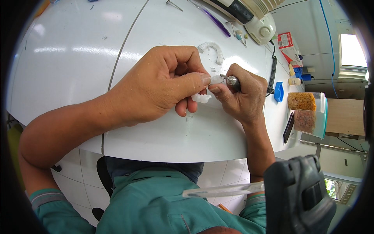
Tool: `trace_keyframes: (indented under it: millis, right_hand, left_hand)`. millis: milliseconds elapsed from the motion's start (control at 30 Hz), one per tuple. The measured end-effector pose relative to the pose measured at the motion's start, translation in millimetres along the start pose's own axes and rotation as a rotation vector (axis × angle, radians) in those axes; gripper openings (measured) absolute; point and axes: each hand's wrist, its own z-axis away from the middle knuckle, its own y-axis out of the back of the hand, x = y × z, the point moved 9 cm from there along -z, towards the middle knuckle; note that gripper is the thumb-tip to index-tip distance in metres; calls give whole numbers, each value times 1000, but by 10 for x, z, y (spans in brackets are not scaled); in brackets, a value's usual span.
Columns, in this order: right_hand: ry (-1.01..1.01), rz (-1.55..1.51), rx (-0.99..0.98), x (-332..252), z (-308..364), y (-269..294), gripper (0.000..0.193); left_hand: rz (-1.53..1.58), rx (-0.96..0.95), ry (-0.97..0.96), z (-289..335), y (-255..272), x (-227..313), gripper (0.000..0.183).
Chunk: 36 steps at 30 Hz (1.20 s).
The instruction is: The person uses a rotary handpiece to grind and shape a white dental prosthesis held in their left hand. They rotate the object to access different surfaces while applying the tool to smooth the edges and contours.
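Pinched between the thumb and fingers of my left hand (159,87) is a white dental arch piece (201,98) with a tooth-like, bumpy edge. Part of it is hidden behind the fingers. My right hand (247,93) grips a metal rotary handpiece (233,81), its thin bur pointing left at the piece. My right thumb is close to the piece; I cannot tell whether bur or thumb touches it. White dust coats both hands. Just beyond them, a second, translucent horseshoe-shaped dental arch (219,56) lies on the white table (156,140).
At the far side stand a cream-and-black machine (259,29), a purple pen (214,20) and several small burs (239,36). To the right are a coiled cord (272,70), blue tray-like piece (278,92), red-and-white box (289,46), phone (288,128) and food-filled plastic containers (306,113).
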Motion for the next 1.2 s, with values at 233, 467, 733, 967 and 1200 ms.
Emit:
trace_keyframes:
  millis: [233,467,733,967,1200]
  right_hand:
    - [6,12,3,-8,3,-6,58]
    - [2,2,-2,0,14,-11,59]
    - [8,-9,8,-14,-5,3,58]
    - [9,-4,7,-26,1,-7,58]
    - [18,-5,17,-35,12,12,59]
  left_hand:
    - [-4,-10,1,8,-4,-11,19]
    - [5,-18,-1,7,-10,-21,18]
    - [8,-21,6,-5,4,-10,17]
    - [8,-31,6,2,-4,-33,16]
    - [33,-47,26,7,-31,-30,17]
